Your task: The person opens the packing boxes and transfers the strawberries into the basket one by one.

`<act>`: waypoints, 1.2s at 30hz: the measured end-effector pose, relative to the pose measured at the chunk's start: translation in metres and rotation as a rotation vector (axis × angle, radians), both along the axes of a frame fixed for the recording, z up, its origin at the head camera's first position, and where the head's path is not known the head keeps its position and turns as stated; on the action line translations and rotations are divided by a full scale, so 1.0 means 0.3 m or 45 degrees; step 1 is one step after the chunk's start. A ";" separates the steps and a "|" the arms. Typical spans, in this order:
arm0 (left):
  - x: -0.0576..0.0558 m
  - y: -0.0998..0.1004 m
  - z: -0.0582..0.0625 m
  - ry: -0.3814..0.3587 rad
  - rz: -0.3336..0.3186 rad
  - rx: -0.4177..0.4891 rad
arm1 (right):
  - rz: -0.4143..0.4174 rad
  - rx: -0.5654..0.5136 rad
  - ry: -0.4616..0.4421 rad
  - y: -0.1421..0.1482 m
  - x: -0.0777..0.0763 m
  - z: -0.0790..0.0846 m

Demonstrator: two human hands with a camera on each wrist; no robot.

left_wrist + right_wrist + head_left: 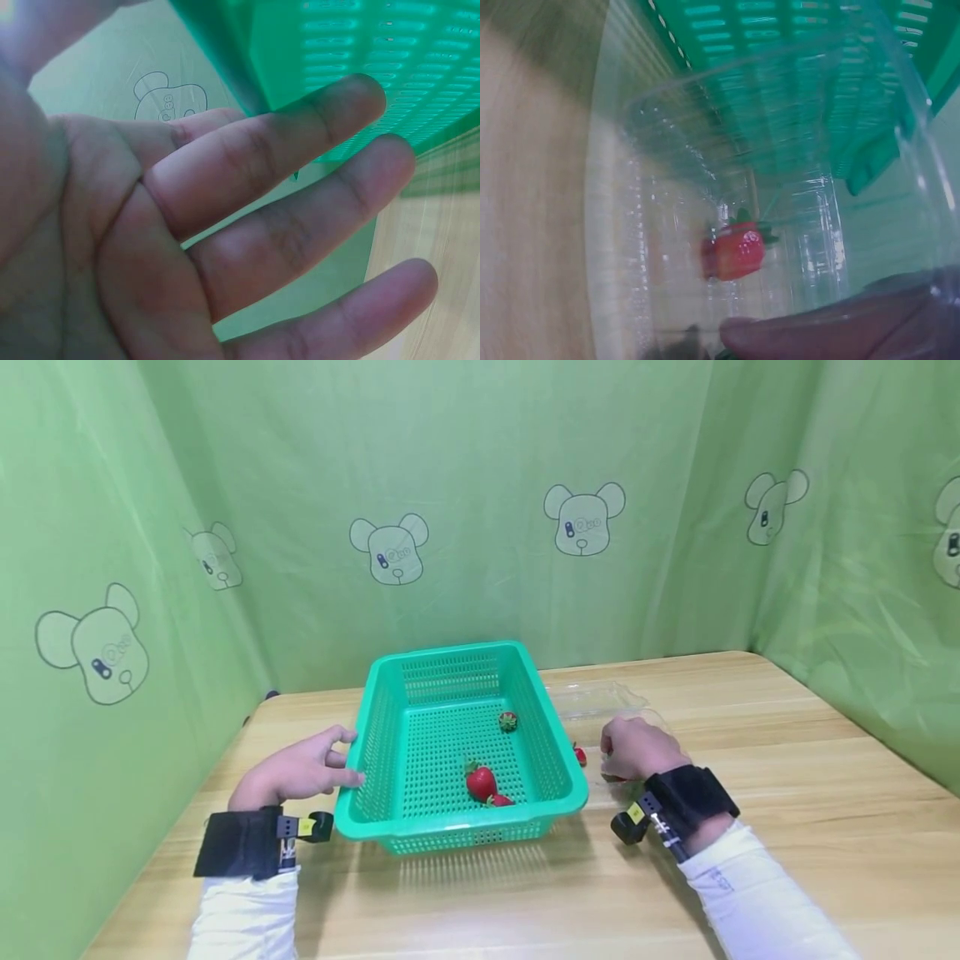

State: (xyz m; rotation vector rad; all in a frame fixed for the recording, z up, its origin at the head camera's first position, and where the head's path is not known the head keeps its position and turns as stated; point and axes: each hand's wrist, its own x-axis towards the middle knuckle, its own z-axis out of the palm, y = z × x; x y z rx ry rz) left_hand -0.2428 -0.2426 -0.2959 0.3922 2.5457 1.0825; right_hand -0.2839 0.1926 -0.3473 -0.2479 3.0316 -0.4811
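Observation:
A green perforated plastic basket (457,820) holds a large red strawberry (482,783), a partly hidden strawberry (500,800) by its front wall and a third strawberry (507,721) farther back. My left hand (303,768) is at the basket's left rim, fingers extended; in the left wrist view they lie along its outer wall. Right of the basket stands a clear plastic box (825,225) with a strawberry (739,251) inside. Reaching into the box, my right hand (641,749) pinches another strawberry (613,777), mostly hidden under the fingers; leaves show by a fingertip in the right wrist view.
Everything stands on a light wooden table (810,760). Behind it and at both sides hangs a green curtain (480,460) printed with bear heads. The box's clear lid part (596,697) lies toward the back, beside the basket.

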 end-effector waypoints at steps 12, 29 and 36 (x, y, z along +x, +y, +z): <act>0.005 0.001 0.000 0.001 0.010 -0.002 | 0.005 0.004 0.021 -0.001 0.003 0.004; -0.001 0.000 0.002 0.010 -0.002 -0.008 | 0.013 -0.070 0.002 -0.004 -0.001 0.013; -0.001 0.001 0.002 0.013 0.000 -0.021 | 0.032 -0.098 0.034 -0.006 0.003 0.028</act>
